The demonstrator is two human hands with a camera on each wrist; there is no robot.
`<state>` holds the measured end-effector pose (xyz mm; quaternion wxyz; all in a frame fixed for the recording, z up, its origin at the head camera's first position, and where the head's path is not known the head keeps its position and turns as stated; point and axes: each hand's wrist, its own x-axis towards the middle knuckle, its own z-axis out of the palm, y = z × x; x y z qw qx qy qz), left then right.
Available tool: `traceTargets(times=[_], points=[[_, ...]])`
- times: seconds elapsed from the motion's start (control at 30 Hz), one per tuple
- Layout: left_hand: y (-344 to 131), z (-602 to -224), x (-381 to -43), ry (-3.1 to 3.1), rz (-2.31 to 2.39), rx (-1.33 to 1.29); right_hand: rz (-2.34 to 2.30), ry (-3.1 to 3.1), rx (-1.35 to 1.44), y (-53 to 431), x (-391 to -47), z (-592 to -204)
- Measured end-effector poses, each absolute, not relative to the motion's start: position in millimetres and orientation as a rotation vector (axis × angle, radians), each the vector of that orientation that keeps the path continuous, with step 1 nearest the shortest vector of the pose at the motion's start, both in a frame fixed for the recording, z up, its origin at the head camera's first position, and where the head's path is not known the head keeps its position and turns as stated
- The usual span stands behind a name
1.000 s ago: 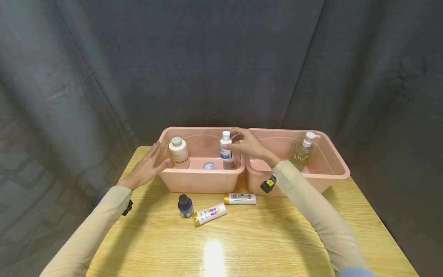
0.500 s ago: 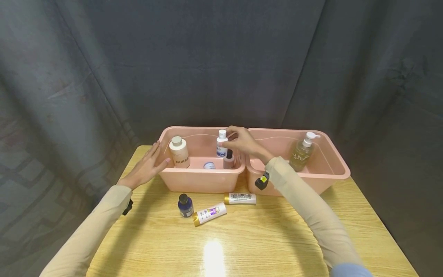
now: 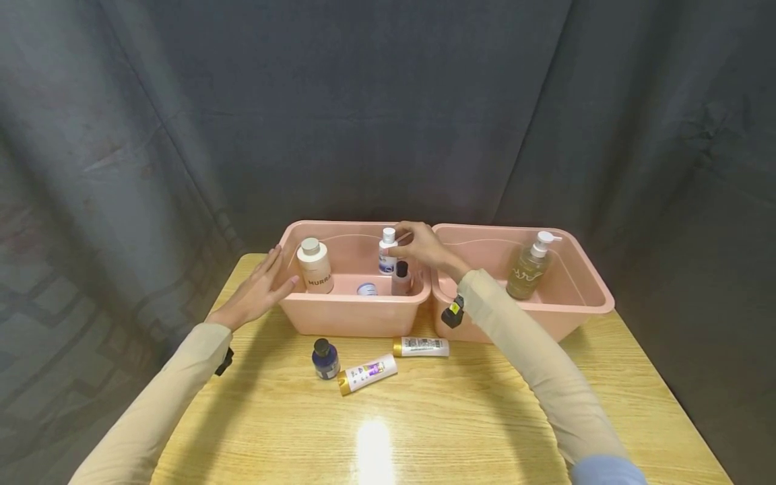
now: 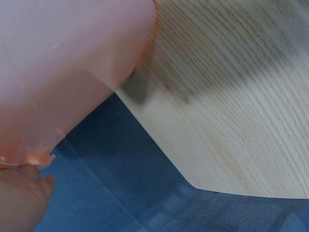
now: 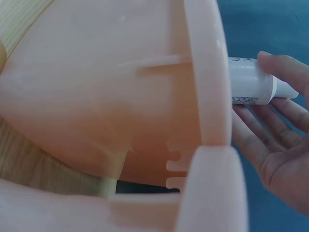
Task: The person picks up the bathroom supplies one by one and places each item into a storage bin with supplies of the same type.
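Note:
My right hand [image 3: 424, 246] pinches a small white bottle [image 3: 387, 261] with a white cap, upright inside the left pink bin [image 3: 348, 318]. In the right wrist view, the thumb and fingers grip this white bottle [image 5: 251, 82] near its cap, beyond the bin's rim. My left hand [image 3: 256, 291] rests on the bin's left rim with fingers extended. Also in that bin stand a large white bottle [image 3: 315, 273] marked MURRA and a small black-capped bottle [image 3: 401, 283]. A small round white item [image 3: 367, 289] lies on the bin floor, partly hidden by the front wall.
To the right, a second pink bin [image 3: 582, 308] holds a pump bottle [image 3: 526, 273]. On the wooden table [image 3: 291, 431], a dark blue bottle [image 3: 326, 364] stands before the bins, beside two gold-capped white tubes, one slanted [image 3: 370, 374] and one [image 3: 424, 347] nearer the bins.
The right hand has moved left and slightly down with the white bottle, uncovering the black-capped bottle. Over the last half second it has barely shifted. The left hand stays on the rim.

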<state>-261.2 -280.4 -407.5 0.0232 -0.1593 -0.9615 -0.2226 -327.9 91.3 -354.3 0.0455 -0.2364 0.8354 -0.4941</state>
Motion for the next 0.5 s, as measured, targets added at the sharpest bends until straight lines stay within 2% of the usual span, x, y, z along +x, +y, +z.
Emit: traceTargets(times=[0.5], points=[[-279.9, -408.7, -261.4, -2.981, -0.696, -0.489, -1.467, 2.579, -0.678, 82.0, -342.3, -363.3]])
